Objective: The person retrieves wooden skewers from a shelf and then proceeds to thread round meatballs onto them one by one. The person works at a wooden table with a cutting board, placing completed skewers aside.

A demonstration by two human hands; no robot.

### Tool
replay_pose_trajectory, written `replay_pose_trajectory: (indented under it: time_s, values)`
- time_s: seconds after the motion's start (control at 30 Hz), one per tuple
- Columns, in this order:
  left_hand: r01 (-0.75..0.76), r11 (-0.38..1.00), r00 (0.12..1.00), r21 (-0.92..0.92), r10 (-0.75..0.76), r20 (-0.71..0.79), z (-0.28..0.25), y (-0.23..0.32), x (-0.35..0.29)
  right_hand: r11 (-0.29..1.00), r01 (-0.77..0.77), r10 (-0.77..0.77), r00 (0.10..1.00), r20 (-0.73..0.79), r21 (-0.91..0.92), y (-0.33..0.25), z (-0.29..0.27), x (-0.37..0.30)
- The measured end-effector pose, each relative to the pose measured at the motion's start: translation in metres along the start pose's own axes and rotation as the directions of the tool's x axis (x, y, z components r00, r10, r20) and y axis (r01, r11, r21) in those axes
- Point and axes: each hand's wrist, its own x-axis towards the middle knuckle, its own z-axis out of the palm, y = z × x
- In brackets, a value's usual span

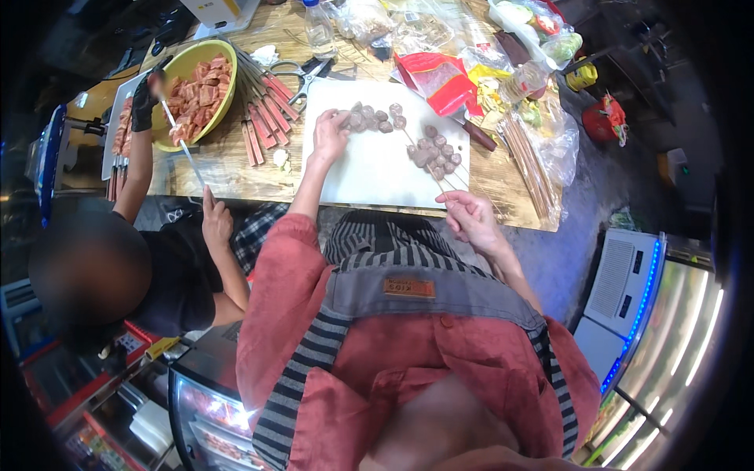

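On a white cutting board [357, 169] lies a loose cluster of grey-brown meatballs [369, 118]. My left hand [330, 135] is at the cluster's left end, its fingers bent together; what sits between the fingertips is too small to make out. Near the board's front right, my right hand [476, 220] pinches the lower end of a thin wooden skewer [409, 141]. That skewer slants up and left, with two meatballs [398, 116] near its far tip. Several more skewered meatballs [437, 151] lie heaped on the board's right side, their sticks pointing toward me.
Left stand a yellow bowl of raw meat chunks [206, 90], red-handled skewers [267, 114] and scissors [304, 77]. A co-worker's gloved hand [146, 100] holds meat on a long skewer. Rightward are a red packet [440, 82], a dark-handled knife [479, 136] and bundled sticks [528, 161].
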Motion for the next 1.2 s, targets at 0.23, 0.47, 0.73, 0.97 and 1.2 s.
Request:
replay_pose_trajectory:
  time_s: [0.23,0.47,0.73,0.97,1.2]
  values:
    - [0.55,0.317,0.809,-0.773,-0.43,0.4,-0.013,0.018,0.017,0.862,0.231,-0.267,0.963,-0.017,-0.452,0.008,0.026,0.004]
    - [0.356,-0.487,0.899,-0.798,-0.055,0.435,-0.07,0.089,-0.009,0.627,0.428,-0.484,0.869,0.105,-0.65,-0.024,0.033,-0.006]
    - [0.237,-0.386,0.958,-0.892,-0.063,0.281,-0.103,0.113,-0.01,0.494,0.574,-0.548,0.789,0.279,-0.653,-0.041,0.023,-0.004]
    - [0.211,-0.369,0.961,-0.905,-0.089,0.26,-0.106,0.118,-0.012,0.501,0.593,-0.529,0.786,0.32,-0.63,-0.043,0.015,-0.003]
    - [0.253,-0.448,0.948,-0.857,-0.063,0.313,-0.095,0.119,-0.008,0.477,0.657,-0.62,0.722,0.306,-0.584,-0.038,0.007,-0.001]
